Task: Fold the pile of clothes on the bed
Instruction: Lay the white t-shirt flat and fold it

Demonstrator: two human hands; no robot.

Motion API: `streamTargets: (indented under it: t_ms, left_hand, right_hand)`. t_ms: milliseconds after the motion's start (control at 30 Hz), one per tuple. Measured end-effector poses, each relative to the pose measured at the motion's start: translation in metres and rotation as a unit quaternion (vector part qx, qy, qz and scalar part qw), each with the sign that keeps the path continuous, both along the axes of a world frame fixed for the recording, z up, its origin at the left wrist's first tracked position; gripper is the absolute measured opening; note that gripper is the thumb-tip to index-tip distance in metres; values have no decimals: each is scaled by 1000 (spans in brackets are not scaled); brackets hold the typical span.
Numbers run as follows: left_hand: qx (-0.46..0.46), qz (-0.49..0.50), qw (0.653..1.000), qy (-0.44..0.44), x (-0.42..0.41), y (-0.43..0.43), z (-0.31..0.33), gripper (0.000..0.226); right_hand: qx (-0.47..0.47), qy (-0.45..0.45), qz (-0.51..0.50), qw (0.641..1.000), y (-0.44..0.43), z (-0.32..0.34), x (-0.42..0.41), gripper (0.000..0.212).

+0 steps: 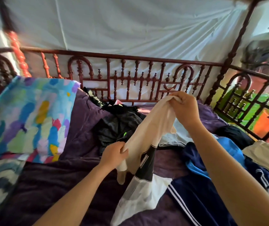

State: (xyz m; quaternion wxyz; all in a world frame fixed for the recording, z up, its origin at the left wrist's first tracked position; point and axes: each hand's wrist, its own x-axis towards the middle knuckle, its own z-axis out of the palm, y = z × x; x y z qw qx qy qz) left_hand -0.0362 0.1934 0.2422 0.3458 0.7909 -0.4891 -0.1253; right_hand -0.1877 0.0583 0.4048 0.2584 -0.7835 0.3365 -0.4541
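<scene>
A cream and black garment (153, 128) is stretched in the air over the bed between my two hands. My left hand (114, 154) grips its lower end, low and near the middle of the view. My right hand (183, 108) pinches its upper end, higher and to the right. A black and white panel of the garment hangs down onto the purple blanket (52, 185). The pile lies behind and to the right: black clothes (115, 126), a navy piece with white stripes (194, 198), a blue piece (231, 149) and a beige piece (264, 154).
A colourful patterned pillow (29, 118) lies at the left. A dark red wooden railing (130, 79) runs along the far side of the bed and down the right side. White netting (130, 26) hangs behind it. A fan (264, 54) stands beyond the right rail.
</scene>
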Motion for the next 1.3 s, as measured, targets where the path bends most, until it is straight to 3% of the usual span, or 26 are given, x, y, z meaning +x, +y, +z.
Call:
streamTargets:
  t_ms: [200, 300, 367, 533, 700, 800, 867, 967, 1133, 1200, 1300]
  left_hand:
    - [16, 36, 999, -13, 28, 27, 3, 24]
    - [-8, 62, 998, -19, 44, 33, 16, 4]
    - [-29, 79, 996, -29, 55, 34, 27, 6]
    - [-141, 103, 983, -53, 70, 26, 90, 14]
    - [-285, 81, 947, -121, 66, 20, 174, 17]
    - [-307, 55, 937, -159, 66, 17, 190, 18]
    - [-276, 44, 949, -145, 71, 11, 176, 18]
    - [-202, 41, 974, -97, 78, 3, 133, 17]
    - [-65, 5, 995, -76, 68, 0, 58, 18]
    - [-40, -15, 997, -60, 61, 0, 40, 19]
    - [-6, -43, 997, -56, 51, -5, 30, 22]
  right_hand:
    - [46, 71, -32, 996, -17, -36, -17, 19]
    - [78, 92, -28, 992, -21, -51, -24, 17]
    - [93, 91, -22, 991, -22, -53, -26, 16]
    - [130, -9, -1, 991, -31, -26, -21, 8]
    - [104, -142, -20, 984, -43, 18, -20, 12]
    - [87, -144, -18, 986, -45, 27, -21, 25]
    - [89, -131, -31, 987, -50, 19, -20, 25]
    - [100, -63, -61, 991, -59, -12, -17, 26]
    - [120, 160, -100, 975, -56, -93, -9, 20]
    - [130, 237, -62, 961, -47, -118, -3, 14]
    - [119, 327, 67, 935, -26, -144, 11, 39]
